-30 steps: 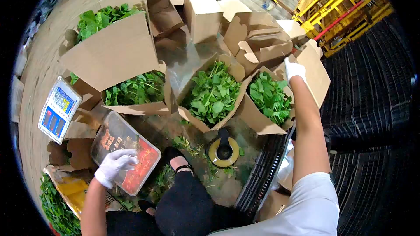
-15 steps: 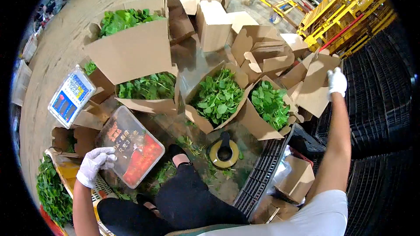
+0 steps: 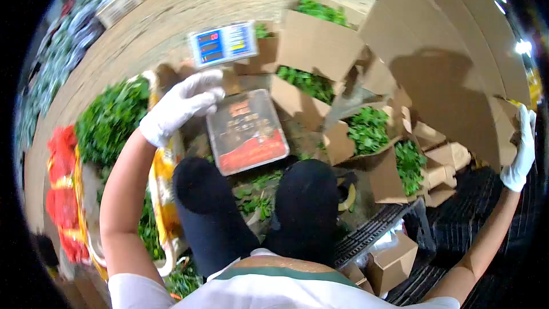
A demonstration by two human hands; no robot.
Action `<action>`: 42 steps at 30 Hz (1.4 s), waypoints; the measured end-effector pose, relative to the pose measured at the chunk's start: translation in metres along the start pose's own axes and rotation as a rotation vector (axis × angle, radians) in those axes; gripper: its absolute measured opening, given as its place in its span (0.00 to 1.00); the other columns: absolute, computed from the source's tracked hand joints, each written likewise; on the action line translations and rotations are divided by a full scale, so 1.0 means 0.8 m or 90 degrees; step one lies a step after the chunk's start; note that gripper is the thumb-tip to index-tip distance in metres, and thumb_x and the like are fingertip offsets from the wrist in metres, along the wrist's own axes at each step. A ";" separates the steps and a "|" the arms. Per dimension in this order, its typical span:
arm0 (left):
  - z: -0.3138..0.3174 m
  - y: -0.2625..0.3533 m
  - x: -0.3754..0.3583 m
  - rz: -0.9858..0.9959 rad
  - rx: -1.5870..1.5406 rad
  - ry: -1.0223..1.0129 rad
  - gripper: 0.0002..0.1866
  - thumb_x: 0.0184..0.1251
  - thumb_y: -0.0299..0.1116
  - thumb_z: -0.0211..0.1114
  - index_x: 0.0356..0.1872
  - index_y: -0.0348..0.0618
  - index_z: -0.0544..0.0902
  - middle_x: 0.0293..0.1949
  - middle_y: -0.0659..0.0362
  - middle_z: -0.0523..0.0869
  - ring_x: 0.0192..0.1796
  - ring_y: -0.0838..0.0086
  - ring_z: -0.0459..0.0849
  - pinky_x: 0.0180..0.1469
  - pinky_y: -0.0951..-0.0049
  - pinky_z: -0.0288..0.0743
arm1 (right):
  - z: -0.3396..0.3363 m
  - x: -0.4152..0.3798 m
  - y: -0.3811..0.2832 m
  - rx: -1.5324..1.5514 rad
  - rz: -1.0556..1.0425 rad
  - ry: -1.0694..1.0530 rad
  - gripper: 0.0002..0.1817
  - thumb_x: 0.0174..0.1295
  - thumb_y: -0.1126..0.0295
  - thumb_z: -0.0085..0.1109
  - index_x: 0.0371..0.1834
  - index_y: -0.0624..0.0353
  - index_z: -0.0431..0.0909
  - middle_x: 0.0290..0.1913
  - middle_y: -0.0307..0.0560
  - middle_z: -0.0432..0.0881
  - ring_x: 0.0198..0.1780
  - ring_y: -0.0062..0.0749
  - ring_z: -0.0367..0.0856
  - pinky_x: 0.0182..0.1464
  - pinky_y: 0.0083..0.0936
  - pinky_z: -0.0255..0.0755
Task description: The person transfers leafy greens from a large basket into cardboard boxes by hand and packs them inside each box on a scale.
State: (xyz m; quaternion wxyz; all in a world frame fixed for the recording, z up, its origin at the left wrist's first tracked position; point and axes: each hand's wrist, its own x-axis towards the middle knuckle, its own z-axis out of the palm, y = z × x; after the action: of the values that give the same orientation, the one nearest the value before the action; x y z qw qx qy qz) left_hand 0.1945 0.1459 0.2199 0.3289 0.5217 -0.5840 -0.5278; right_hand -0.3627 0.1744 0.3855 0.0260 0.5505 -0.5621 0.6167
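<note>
While the right hand [image 3: 519,154], gloved in white, closes its grip on the edge of a large flattened cardboard box [image 3: 452,63] raised high at the right of the view, the left hand [image 3: 180,103], likewise gloved, hangs with its fingers loosely curled and nothing between them, just above the rim of a clear plastic tray [image 3: 247,131]. The step in hand appears to be the bringing-in of an empty carton to the packing spot; the next move would call for lowering the panel clear of the filled boxes and opening it out with both hands, so the left would need to take a flap. The carton is plain brown corrugated board, matt, stiff, with creased flaps, and casts a shadow on its own face. The tray is rectangular with rounded corners, glossy, with a red printed label showing through. Behind it stands a digital scale display [image 3: 224,43], blue-faced with a pale frame. Open cardboard boxes of leafy greens [image 3: 369,129] stand beyond the person's dark-clad knees [image 3: 306,194]; the leaves are broad, soft and bright green. A yellow crate of loose greens [image 3: 111,117] lies at the left on the concrete floor [image 3: 189,0].
</note>
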 end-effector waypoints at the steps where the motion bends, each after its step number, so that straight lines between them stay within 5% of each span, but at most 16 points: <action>1: -0.007 -0.004 -0.019 0.029 -0.035 0.040 0.31 0.58 0.40 0.59 0.63 0.48 0.62 0.52 0.57 0.74 0.47 0.75 0.74 0.51 0.74 0.69 | 0.016 0.004 -0.009 -0.063 -0.043 -0.073 0.08 0.61 0.69 0.54 0.36 0.61 0.78 0.32 0.32 0.75 0.36 0.13 0.71 0.42 0.11 0.62; 7: -0.001 -0.005 -0.067 0.330 0.057 0.105 0.46 0.45 0.19 0.62 0.68 0.47 0.49 0.66 0.55 0.55 0.65 0.69 0.59 0.65 0.69 0.54 | 0.217 -0.097 -0.047 0.049 -0.314 -0.293 0.02 0.54 0.75 0.57 0.26 0.60 0.76 0.28 0.35 0.75 0.33 0.17 0.71 0.37 0.15 0.66; 8: 0.003 -0.018 -0.073 0.273 0.043 0.146 0.37 0.54 0.24 0.58 0.66 0.43 0.53 0.64 0.53 0.61 0.65 0.68 0.60 0.65 0.70 0.54 | 0.249 -0.109 -0.051 0.053 -0.337 -0.353 0.01 0.52 0.78 0.58 0.27 0.61 0.76 0.29 0.39 0.77 0.32 0.19 0.73 0.37 0.15 0.67; 10: 0.001 -0.049 -0.079 0.138 -0.158 0.171 0.31 0.59 0.27 0.56 0.64 0.38 0.57 0.61 0.52 0.67 0.64 0.68 0.61 0.66 0.71 0.53 | 0.302 -0.125 -0.041 0.081 -0.243 -0.375 0.02 0.50 0.78 0.59 0.27 0.60 0.77 0.27 0.39 0.77 0.30 0.17 0.74 0.35 0.14 0.68; 11: -0.027 -0.101 -0.071 0.192 0.032 0.158 0.36 0.50 0.21 0.55 0.65 0.39 0.56 0.60 0.54 0.67 0.62 0.69 0.65 0.64 0.71 0.57 | 0.327 -0.128 -0.029 0.092 -0.312 -0.388 0.02 0.49 0.78 0.60 0.25 0.59 0.77 0.24 0.38 0.76 0.28 0.15 0.72 0.32 0.14 0.67; 12: -0.040 -0.125 -0.070 0.175 0.206 0.234 0.41 0.43 0.15 0.52 0.66 0.41 0.53 0.61 0.52 0.66 0.62 0.70 0.65 0.63 0.72 0.57 | 0.344 -0.144 -0.039 0.122 -0.009 -0.445 0.03 0.48 0.76 0.62 0.24 0.57 0.77 0.23 0.36 0.75 0.26 0.14 0.70 0.30 0.14 0.65; 13: -0.042 -0.125 -0.073 0.154 0.379 0.305 0.47 0.36 0.10 0.49 0.67 0.44 0.51 0.61 0.50 0.65 0.62 0.70 0.65 0.62 0.72 0.57 | 0.366 -0.158 -0.030 0.285 0.012 -0.512 0.03 0.49 0.73 0.62 0.24 0.56 0.77 0.23 0.34 0.75 0.25 0.13 0.68 0.28 0.15 0.64; 15: -0.032 -0.111 -0.086 -0.016 -0.078 0.149 0.49 0.37 0.12 0.52 0.69 0.50 0.48 0.55 0.52 0.70 0.50 0.74 0.70 0.45 0.79 0.69 | 0.396 -0.186 -0.015 0.127 0.045 -0.587 0.07 0.49 0.69 0.63 0.25 0.58 0.76 0.23 0.36 0.75 0.26 0.15 0.70 0.28 0.17 0.67; 18: -0.036 -0.179 -0.053 -0.014 -0.122 0.057 0.50 0.34 0.20 0.58 0.68 0.46 0.50 0.59 0.62 0.66 0.51 0.78 0.68 0.45 0.80 0.67 | 0.441 -0.239 0.010 0.063 0.045 -0.678 0.09 0.49 0.66 0.61 0.27 0.58 0.74 0.23 0.42 0.77 0.24 0.22 0.72 0.31 0.24 0.70; 19: -0.027 -0.159 -0.052 -0.008 -0.238 0.034 0.50 0.39 0.17 0.58 0.69 0.51 0.47 0.48 0.61 0.73 0.35 0.80 0.71 0.34 0.81 0.68 | 0.454 -0.252 0.023 0.042 0.025 -0.697 0.10 0.49 0.65 0.60 0.28 0.58 0.74 0.23 0.47 0.77 0.24 0.27 0.74 0.31 0.26 0.71; 22: -0.040 -0.183 -0.055 -0.173 -0.251 -0.019 0.48 0.41 0.23 0.58 0.69 0.53 0.48 0.44 0.64 0.73 0.29 0.83 0.66 0.27 0.83 0.62 | 0.480 -0.295 0.061 0.005 -0.030 -0.679 0.12 0.51 0.60 0.58 0.28 0.57 0.72 0.21 0.51 0.77 0.21 0.39 0.77 0.27 0.32 0.71; 26: -0.041 -0.198 -0.046 -0.225 -0.129 -0.042 0.49 0.40 0.25 0.57 0.69 0.48 0.45 0.45 0.60 0.74 0.30 0.80 0.69 0.29 0.82 0.65 | 0.488 -0.326 0.080 0.021 0.098 -0.717 0.10 0.51 0.64 0.59 0.28 0.60 0.73 0.24 0.47 0.77 0.27 0.29 0.75 0.33 0.28 0.70; 31: -0.037 -0.276 -0.021 -0.108 0.151 0.010 0.49 0.41 0.26 0.55 0.68 0.38 0.41 0.45 0.50 0.76 0.32 0.75 0.74 0.32 0.76 0.69 | 0.505 -0.342 0.097 0.043 0.072 -0.708 0.19 0.56 0.59 0.55 0.50 0.53 0.74 0.45 0.53 0.79 0.46 0.43 0.78 0.50 0.30 0.69; 35: -0.044 -0.248 -0.028 -0.312 0.206 -0.032 0.47 0.43 0.24 0.53 0.68 0.36 0.40 0.47 0.45 0.77 0.36 0.69 0.76 0.39 0.74 0.70 | 0.506 -0.318 0.097 -0.091 0.070 -0.740 0.28 0.56 0.56 0.53 0.61 0.51 0.65 0.43 0.55 0.79 0.43 0.46 0.78 0.47 0.33 0.70; 38: -0.053 -0.256 -0.053 -0.216 0.085 0.138 0.45 0.42 0.16 0.50 0.69 0.51 0.50 0.51 0.61 0.74 0.43 0.76 0.71 0.47 0.79 0.68 | 0.507 -0.303 0.084 -0.132 0.000 -0.574 0.30 0.56 0.54 0.53 0.60 0.56 0.63 0.36 0.57 0.79 0.36 0.49 0.77 0.41 0.36 0.71; 42: -0.092 -0.226 -0.111 0.011 -0.108 0.271 0.33 0.45 0.16 0.48 0.60 0.40 0.67 0.52 0.57 0.76 0.49 0.74 0.74 0.54 0.73 0.68 | 0.513 -0.290 0.073 0.055 0.130 -0.517 0.20 0.57 0.67 0.58 0.53 0.62 0.71 0.42 0.44 0.79 0.40 0.26 0.76 0.45 0.23 0.70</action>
State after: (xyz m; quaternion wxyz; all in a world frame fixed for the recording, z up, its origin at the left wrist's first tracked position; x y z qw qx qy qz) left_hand 0.3322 0.2290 0.0776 0.4916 0.5867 -0.4597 -0.4503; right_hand -0.0430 -0.0068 0.0850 -0.2819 0.6908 -0.5520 0.3723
